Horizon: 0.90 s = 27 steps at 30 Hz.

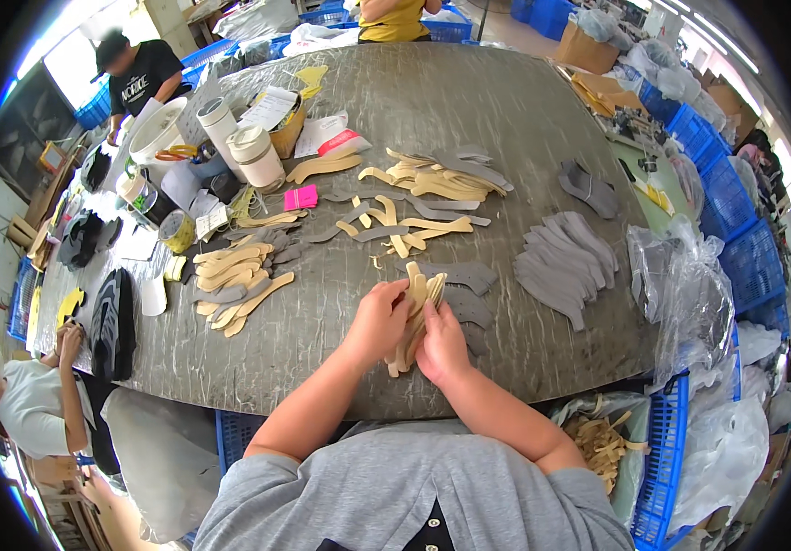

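Both hands meet at the near edge of a grey table (505, 101). The left hand (379, 317) and right hand (441, 344) clasp a stack of tan cut-out strips (415, 308) between them, standing upright, fingers closed around it.

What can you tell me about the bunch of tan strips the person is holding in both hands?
The bundle of tan strips is a stack of thin, flat, curved cut pieces, like leather or card. It stands nearly upright just above the near edge of the grey table. The left hand and right hand grip it from either side.
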Each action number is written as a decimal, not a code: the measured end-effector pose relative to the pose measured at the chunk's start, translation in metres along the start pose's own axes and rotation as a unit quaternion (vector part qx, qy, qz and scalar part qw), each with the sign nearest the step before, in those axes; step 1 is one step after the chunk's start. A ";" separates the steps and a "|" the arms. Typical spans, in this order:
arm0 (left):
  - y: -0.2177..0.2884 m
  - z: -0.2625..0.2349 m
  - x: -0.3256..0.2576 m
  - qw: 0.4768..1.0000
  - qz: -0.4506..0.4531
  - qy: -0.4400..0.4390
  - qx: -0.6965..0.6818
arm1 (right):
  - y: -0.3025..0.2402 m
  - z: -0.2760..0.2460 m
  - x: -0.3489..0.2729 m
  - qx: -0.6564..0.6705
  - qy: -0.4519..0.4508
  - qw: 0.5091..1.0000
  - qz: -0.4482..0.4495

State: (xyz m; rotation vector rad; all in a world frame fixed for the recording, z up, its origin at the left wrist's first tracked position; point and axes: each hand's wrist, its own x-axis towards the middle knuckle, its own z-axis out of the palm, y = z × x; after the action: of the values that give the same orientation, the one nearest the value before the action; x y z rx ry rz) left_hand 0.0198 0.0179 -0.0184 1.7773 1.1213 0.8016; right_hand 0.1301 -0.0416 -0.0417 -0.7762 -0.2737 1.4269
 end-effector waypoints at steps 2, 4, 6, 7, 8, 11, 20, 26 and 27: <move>0.016 0.008 -0.006 1.000 -0.002 -0.006 -0.022 | -0.003 -0.009 -0.003 0.005 -0.016 1.000 0.002; 0.026 0.016 -0.010 1.000 0.007 -0.012 -0.003 | -0.009 -0.015 -0.008 0.027 -0.038 0.999 0.012; 0.032 0.024 -0.012 0.998 0.029 -0.018 0.054 | -0.012 -0.024 -0.009 0.028 -0.023 0.999 0.004; 0.031 0.028 -0.010 0.991 0.093 0.009 0.092 | -0.013 -0.028 -0.009 0.029 -0.016 0.999 0.000; 0.028 0.032 -0.009 0.979 0.156 0.036 0.128 | -0.015 -0.032 -0.011 0.033 -0.016 0.999 0.010; 0.029 0.036 -0.006 0.988 0.118 0.019 0.093 | -0.026 -0.041 -0.016 0.040 -0.013 0.998 0.039; 0.042 0.007 -0.016 0.986 -0.082 -0.143 0.035 | -0.063 -0.043 -0.018 0.056 0.037 0.996 -0.052; 0.041 0.008 -0.023 0.979 -0.104 -0.165 0.062 | -0.060 -0.040 -0.022 0.039 0.025 0.997 -0.069; 0.043 0.008 -0.024 0.980 -0.091 -0.159 0.075 | -0.060 -0.042 -0.023 0.035 0.018 0.997 -0.061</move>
State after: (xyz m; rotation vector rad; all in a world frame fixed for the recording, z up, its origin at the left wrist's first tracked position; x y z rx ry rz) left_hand 0.0328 -0.0158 0.0155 1.8162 1.1308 0.3155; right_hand 0.1985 -0.0734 -0.0288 -0.7155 -0.2385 1.2997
